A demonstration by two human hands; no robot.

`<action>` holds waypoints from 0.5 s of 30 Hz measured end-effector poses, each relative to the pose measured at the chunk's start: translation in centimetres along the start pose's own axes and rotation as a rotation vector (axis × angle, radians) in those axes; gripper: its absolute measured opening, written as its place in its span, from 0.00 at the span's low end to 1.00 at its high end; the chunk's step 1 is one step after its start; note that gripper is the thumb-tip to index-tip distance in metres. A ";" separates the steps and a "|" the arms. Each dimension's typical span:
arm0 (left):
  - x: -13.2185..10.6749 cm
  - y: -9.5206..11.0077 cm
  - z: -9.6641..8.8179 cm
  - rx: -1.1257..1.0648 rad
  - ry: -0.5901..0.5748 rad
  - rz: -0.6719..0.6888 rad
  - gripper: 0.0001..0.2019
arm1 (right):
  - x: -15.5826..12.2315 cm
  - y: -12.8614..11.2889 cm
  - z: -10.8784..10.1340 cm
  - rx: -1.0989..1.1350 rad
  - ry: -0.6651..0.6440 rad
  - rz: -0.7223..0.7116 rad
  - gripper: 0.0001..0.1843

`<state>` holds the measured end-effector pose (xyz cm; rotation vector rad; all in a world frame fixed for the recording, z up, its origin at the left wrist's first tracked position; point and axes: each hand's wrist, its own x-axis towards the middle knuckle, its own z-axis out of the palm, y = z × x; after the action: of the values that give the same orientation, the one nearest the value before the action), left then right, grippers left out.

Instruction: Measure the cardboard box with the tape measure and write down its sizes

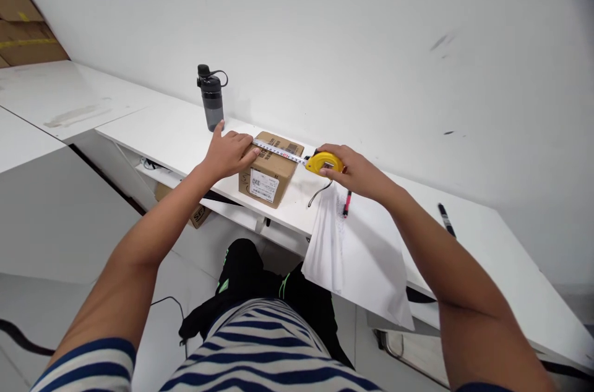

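A small brown cardboard box [273, 163] with a white label on its front stands on the white desk. Across its top runs the printed blade [278, 151] of a tape measure. At the box's left edge my left hand [232, 152] is closed on the blade's end, thumb toward the box top. My right hand [350, 168] grips the yellow tape measure [323, 162] just beyond the box's right edge. A dark wrist strap hangs from the case. The left fingertips partly hide the blade's tip.
A dark water bottle [212, 98] stands behind my left hand. White paper sheets [366, 250] overhang the desk's front edge, with a red-and-black pen [347, 203] on them. Farther right lies a black marker [446, 220]. Larger cardboard boxes [28, 33] are stacked at far left.
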<state>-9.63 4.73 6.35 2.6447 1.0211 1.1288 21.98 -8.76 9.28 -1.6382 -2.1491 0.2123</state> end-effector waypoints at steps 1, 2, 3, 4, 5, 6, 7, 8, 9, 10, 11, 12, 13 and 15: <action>0.0 0.0 0.0 0.008 -0.003 0.002 0.14 | 0.0 -0.1 0.1 0.003 0.003 0.000 0.24; 0.1 -0.1 0.0 0.009 -0.005 0.001 0.14 | 0.1 -0.2 0.2 0.005 0.008 -0.007 0.24; 0.1 -0.1 0.0 0.005 -0.003 -0.003 0.14 | 0.3 -0.4 0.3 0.009 0.015 -0.020 0.24; 0.1 -0.1 0.1 -0.001 0.000 -0.010 0.14 | 0.7 -0.6 0.3 0.012 0.024 -0.036 0.24; 0.1 -0.1 0.2 -0.002 0.007 -0.017 0.14 | 1.2 -0.9 0.4 0.017 0.035 -0.053 0.25; 0.0 -0.1 0.3 0.005 0.017 -0.022 0.14 | 1.9 -1.3 0.4 0.023 0.046 -0.071 0.25; -0.2 0.0 0.4 0.022 0.027 -0.024 0.14 | 2.7 -1.6 0.5 0.030 0.052 -0.091 0.26; -0.3 0.1 0.5 0.045 0.039 -0.026 0.13 | 3.7 -2.1 0.6 0.036 0.051 -0.113 0.26; -0.5 0.1 0.7 0.068 0.052 -0.030 0.13 | 4.7 -2.6 0.8 0.038 0.043 -0.134 0.27; -0.8 0.1 0.9 0.087 0.065 -0.041 0.13 | 5.9 -3.1 1.1 0.033 0.029 -0.155 0.27; -1.0 0.1 1.2 0.095 0.080 -0.061 0.13 | 7.1 -3.6 1.4 0.024 0.014 -0.176 0.28; -1.3 0.0 1.5 0.085 0.095 -0.092 0.14 | 8.3 -4.2 1.9 0.011 0.004 -0.195 0.28; -1.5 -0.1 1.8 0.050 0.110 -0.134 0.14 | 9.5 -4.8 2.4 -0.002 0.002 -0.215 0.29; -1.9 -0.5 2.7 -0.127 0.167 -0.255 0.17 | 11.7 -5.9 3.6 -0.010 0.021 -0.260 0.30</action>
<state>-9.04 4.41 3.10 2.2755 1.2279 1.3226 12.75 1.07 11.08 -1.3416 -2.3216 0.1043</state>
